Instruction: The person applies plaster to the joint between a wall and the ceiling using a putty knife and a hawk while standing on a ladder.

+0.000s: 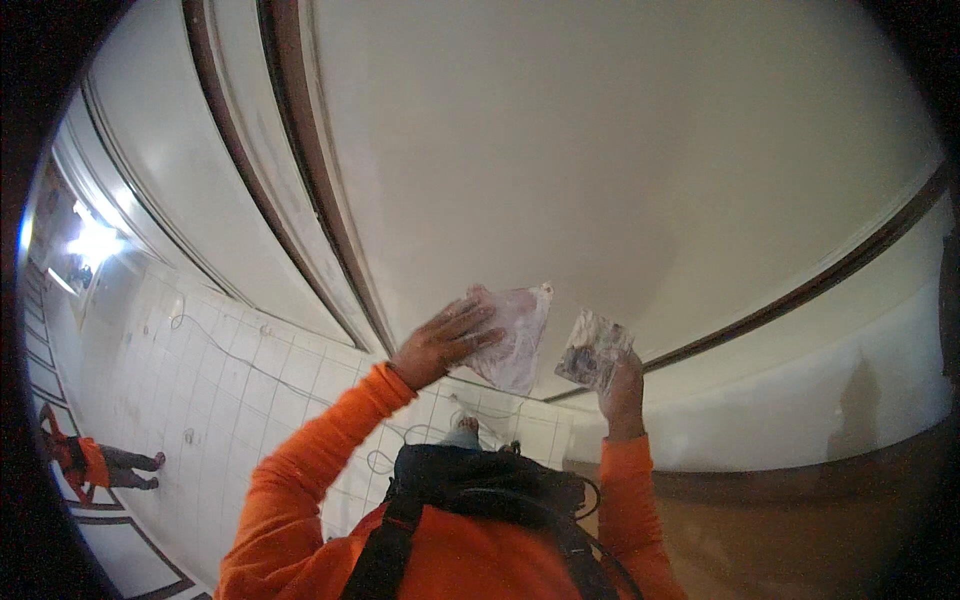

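Observation:
My left hand (pixel 447 340) holds a pale pink, square, flat piece (pixel 518 330) coated in white dust, its fingers spread across the face and thumb hidden. My right hand (pixel 622 385) grips a smaller square piece (pixel 590 345), mottled grey and white, at its right side. A gap separates the two pieces. Both are in front of a large off-white panel (pixel 620 150), near its lower edge; whether either touches it I cannot tell. I cannot make out what material the pieces are.
Dark-trimmed door frames (pixel 300 150) run along the left. A white tiled floor (pixel 250 360) has loose cables (pixel 385 460) near my foot (pixel 465 428). A person in orange (pixel 85 460) stands at far left, near a bright light (pixel 95 240). A brown surface (pixel 750 510) lies at lower right.

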`<state>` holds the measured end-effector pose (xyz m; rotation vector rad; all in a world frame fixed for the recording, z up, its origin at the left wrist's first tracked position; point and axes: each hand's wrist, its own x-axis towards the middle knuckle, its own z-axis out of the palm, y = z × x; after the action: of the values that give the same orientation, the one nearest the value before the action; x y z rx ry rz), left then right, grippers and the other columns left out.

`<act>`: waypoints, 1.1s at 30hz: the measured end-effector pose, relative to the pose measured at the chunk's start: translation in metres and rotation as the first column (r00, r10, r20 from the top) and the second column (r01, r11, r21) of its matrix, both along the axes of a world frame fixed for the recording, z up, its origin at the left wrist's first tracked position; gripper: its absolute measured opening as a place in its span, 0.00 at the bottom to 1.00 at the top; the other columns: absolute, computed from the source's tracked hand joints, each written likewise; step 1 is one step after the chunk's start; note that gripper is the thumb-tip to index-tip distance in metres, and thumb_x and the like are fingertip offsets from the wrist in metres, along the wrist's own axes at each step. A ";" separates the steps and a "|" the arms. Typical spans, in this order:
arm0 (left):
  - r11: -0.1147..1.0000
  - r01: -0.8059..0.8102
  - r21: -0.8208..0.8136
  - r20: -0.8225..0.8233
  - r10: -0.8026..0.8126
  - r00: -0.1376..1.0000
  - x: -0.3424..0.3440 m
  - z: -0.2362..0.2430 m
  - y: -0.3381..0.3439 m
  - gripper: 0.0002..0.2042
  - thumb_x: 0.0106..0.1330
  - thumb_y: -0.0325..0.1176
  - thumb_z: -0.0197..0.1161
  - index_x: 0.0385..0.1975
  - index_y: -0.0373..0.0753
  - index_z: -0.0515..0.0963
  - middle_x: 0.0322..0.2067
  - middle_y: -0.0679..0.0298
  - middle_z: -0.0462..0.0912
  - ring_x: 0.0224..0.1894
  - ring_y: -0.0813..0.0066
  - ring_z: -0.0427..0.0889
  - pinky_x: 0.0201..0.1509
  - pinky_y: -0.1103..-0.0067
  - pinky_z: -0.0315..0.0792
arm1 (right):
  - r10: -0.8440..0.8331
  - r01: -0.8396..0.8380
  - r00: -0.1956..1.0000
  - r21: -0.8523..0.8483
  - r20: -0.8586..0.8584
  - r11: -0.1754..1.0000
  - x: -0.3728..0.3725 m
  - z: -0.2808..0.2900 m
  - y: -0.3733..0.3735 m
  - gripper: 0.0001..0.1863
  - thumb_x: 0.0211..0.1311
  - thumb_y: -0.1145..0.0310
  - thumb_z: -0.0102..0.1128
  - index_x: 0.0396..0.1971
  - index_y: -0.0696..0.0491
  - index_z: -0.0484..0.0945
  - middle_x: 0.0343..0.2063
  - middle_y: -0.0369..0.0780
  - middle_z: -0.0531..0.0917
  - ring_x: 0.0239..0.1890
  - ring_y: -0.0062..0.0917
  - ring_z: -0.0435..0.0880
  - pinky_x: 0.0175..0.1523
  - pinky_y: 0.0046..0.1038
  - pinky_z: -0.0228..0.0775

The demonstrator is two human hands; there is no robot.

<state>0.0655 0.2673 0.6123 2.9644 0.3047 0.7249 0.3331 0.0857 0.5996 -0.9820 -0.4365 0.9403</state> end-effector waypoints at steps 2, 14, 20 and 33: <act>0.996 0.072 0.061 -0.034 -0.070 0.997 -0.006 0.013 0.012 0.28 0.55 0.35 0.58 0.60 0.56 0.66 0.64 0.64 0.61 0.67 0.62 0.58 0.70 0.67 0.55 | -0.009 0.040 0.967 -0.117 0.254 0.992 0.018 -0.004 0.004 0.16 0.62 0.65 0.49 0.46 0.57 0.74 0.38 0.38 0.79 0.41 0.23 0.79 0.47 0.26 0.72; 0.899 0.251 0.358 -0.218 -0.181 0.959 -0.035 0.086 -0.006 0.33 0.51 0.42 0.57 0.62 0.55 0.62 0.62 0.63 0.62 0.66 0.59 0.58 0.71 0.62 0.51 | 0.214 -0.143 0.815 -0.170 0.538 0.975 0.004 0.060 0.004 0.15 0.59 0.68 0.48 0.42 0.59 0.76 0.33 0.39 0.81 0.36 0.25 0.82 0.43 0.26 0.75; 0.887 0.285 0.363 -0.245 -0.205 0.948 -0.017 0.084 -0.019 0.27 0.54 0.39 0.61 0.58 0.52 0.68 0.57 0.66 0.68 0.62 0.63 0.63 0.71 0.65 0.54 | 0.109 -0.094 0.893 -0.054 0.436 0.994 -0.021 0.050 0.003 0.16 0.61 0.70 0.44 0.44 0.61 0.74 0.38 0.41 0.81 0.40 0.26 0.83 0.45 0.27 0.76; 0.728 0.483 0.486 -0.397 -0.308 0.865 -0.010 0.089 -0.046 0.22 0.54 0.39 0.54 0.52 0.46 0.72 0.59 0.69 0.67 0.67 0.69 0.56 0.72 0.66 0.51 | 0.255 0.196 0.039 -0.258 0.966 0.946 -0.007 0.060 0.000 0.23 0.45 0.82 0.64 0.46 0.57 0.74 0.42 0.38 0.81 0.43 0.27 0.81 0.50 0.28 0.74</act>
<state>0.0558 0.2210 0.7012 3.5004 -0.6685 0.3586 0.3261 0.0855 0.6593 -1.9384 -1.5944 0.1033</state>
